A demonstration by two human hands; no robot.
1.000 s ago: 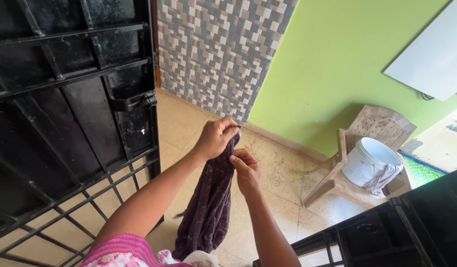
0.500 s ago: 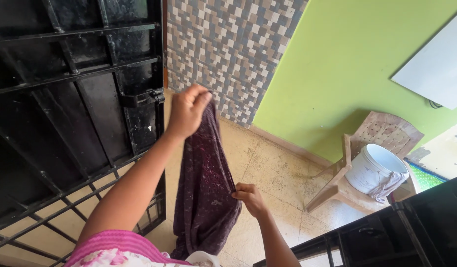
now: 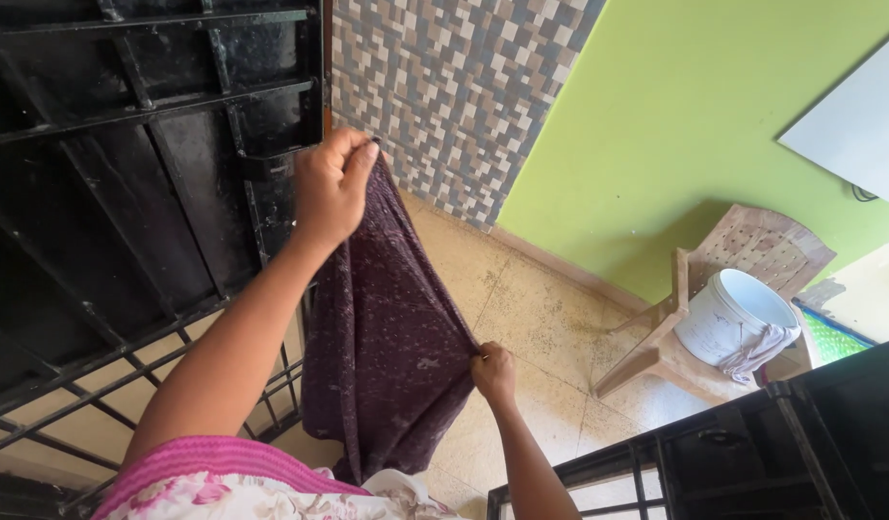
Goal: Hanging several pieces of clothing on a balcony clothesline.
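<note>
Purple-brown cloth (image 3: 386, 327), speckled with small pale marks, hangs spread in the air between the person's two hands; the left hand (image 3: 331, 189) is raised high, its fingers clenched around one top corner, so the fabric drops from there in a long slant; the right hand (image 3: 493, 371) sits lower and further out, its fingers pinched tight on a side edge, which draws the cloth open into a rough triangle instead of letting it bunch; the bottom hem falls loose near the pink and floral garment (image 3: 232, 477) at the lower edge of the view. Room is narrow on the left, where a black metal gate (image 3: 127, 193) with crossing bars stands just beside the raised arm; a second black barred frame (image 3: 733, 453) closes in at the lower right, near the right forearm; between them the tiled floor (image 3: 541, 308) gives more space toward the green wall (image 3: 695, 125) and the mosaic wall (image 3: 444, 87); well apart on the right, a white bucket (image 3: 728, 318) with a rag over its rim rests on a tan plastic chair (image 3: 752, 250).
</note>
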